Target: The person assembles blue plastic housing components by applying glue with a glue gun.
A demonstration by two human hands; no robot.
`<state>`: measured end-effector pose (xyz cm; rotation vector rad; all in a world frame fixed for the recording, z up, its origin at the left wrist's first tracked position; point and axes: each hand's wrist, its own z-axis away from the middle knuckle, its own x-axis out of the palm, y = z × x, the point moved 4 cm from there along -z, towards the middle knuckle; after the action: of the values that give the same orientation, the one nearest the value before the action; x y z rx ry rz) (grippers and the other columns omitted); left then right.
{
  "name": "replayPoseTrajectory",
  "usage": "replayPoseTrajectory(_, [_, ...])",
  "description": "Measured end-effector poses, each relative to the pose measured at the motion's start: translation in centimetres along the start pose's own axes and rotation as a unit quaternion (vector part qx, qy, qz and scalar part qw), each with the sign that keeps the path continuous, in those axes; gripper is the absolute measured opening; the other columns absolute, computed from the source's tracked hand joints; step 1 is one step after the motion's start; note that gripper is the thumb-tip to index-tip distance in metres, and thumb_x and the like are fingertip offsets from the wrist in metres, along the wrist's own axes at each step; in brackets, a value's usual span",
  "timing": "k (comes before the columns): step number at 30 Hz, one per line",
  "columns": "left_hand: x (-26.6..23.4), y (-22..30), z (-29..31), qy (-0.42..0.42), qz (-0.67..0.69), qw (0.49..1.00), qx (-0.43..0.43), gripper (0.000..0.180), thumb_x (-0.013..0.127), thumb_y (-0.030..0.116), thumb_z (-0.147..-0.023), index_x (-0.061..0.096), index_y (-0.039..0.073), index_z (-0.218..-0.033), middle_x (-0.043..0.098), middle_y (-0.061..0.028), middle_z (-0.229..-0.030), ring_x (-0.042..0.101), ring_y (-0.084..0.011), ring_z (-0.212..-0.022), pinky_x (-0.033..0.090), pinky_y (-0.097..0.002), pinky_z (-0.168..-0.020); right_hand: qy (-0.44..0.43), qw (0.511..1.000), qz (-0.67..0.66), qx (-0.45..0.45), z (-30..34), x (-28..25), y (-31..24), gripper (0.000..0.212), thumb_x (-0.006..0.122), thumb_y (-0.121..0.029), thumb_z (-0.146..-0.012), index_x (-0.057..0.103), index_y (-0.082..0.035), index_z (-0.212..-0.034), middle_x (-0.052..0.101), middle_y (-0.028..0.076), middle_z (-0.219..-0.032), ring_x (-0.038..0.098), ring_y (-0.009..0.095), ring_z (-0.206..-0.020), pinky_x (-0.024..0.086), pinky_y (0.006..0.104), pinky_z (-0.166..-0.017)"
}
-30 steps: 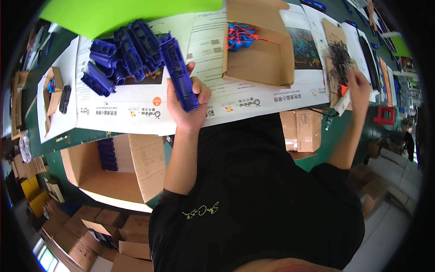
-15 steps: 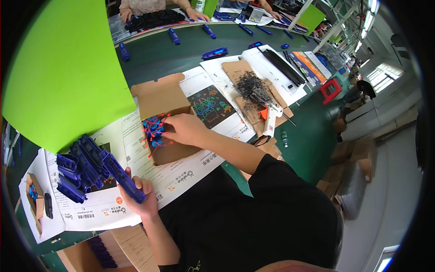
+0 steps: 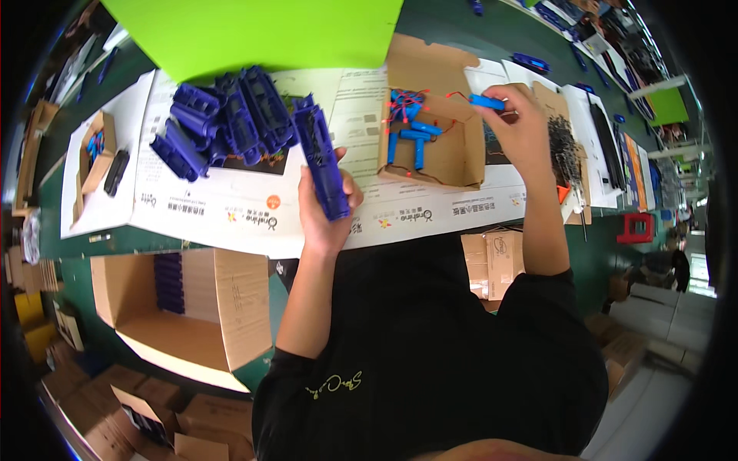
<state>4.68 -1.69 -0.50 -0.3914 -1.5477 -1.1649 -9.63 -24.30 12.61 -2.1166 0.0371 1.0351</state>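
Observation:
My left hand [image 3: 327, 211] grips a long dark blue plastic housing [image 3: 317, 154], hollow side up, tilted over the papers. A bright blue cylindrical battery [image 3: 487, 102] with red wire is pinched in the fingers of my right hand [image 3: 524, 127], above the right edge of an open cardboard box [image 3: 463, 157]. Inside that box lie more blue batteries [image 3: 419, 137], their red wires tangled toward the far left corner. Left of the held housing, several matching housings [image 3: 238, 123] are heaped on the papers.
A green panel [image 3: 254, 34] stands behind the heap. On the left are a small cardboard box [image 3: 87, 183] and a black part [image 3: 117, 172]. Small black pieces [image 3: 565, 150] lie in a pile beyond my right hand. Below the table edge sits a large open carton [image 3: 173, 338].
My right hand has come out of the cardboard box and moved right, with a battery in its fingers. My left hand still holds the housing. The view has swung left and downward.

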Motion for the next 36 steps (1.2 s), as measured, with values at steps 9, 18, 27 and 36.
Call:
replayPoseTrajectory(9, [1.3, -0.4, 0.7, -0.066, -0.273, 0.959, -0.021, 0.048, 0.069, 0.022, -0.083, 0.050, 0.000, -0.121, 0.062, -0.0058, -0.098, 0.058, -0.0111, -0.081, 0.048, -0.0265, -0.071, -0.244, 0.958, -0.127, -0.077, 5.3, 6.9, -7.3, 0.019, 0.071, 0.003, -0.070, 0.064, -0.004, -0.086, 0.053, 0.005, -0.098, 0.058, 0.018, -0.087, 0.049, 0.0276, -0.072])
replayPoseTrajectory(18, [1.1, -0.7, 0.9, -0.031, -0.325, 0.944, 0.036, 0.043, 0.069, 0.004, -0.082, 0.048, 0.002, -0.119, 0.062, -0.0037, -0.092, 0.057, -0.0076, -0.075, 0.048, -0.0230, -0.065, -0.222, 0.906, -0.353, 0.073, 6.4, 9.6, -5.6, 0.027, 0.066, 0.000, -0.082, 0.058, 0.002, -0.107, 0.059, 0.006, -0.102, 0.061, 0.013, -0.091, 0.052, 0.0265, -0.081])
replayPoseTrajectory(27, [0.3, -0.4, 0.2, -0.027, -0.125, 0.992, 0.015, 0.056, 0.026, 0.046, -0.100, 0.039, 0.001, -0.131, 0.056, -0.0050, -0.076, 0.049, -0.0130, -0.058, 0.041, -0.0257, -0.057, -0.269, 0.783, -0.553, 0.095, 5.0, 7.3, -5.2, 0.025, 0.062, -0.004, -0.087, 0.060, 0.003, -0.111, 0.065, 0.009, -0.090, 0.063, 0.015, -0.074, 0.053, 0.0262, -0.067])
replayPoseTrajectory(36, [0.0, -1.2, 0.8, -0.056, -0.237, 0.968, -0.064, 0.056, 0.022, 0.045, -0.100, 0.056, 0.000, -0.097, 0.060, -0.0083, -0.072, 0.056, -0.0150, -0.059, 0.047, -0.0274, -0.056, -0.194, 0.900, -0.373, 0.119, 4.5, 10.9, -6.2, 0.024, 0.068, -0.007, -0.084, 0.066, -0.001, -0.107, 0.063, 0.003, -0.090, 0.058, 0.004, -0.073, 0.048, 0.0178, -0.066])
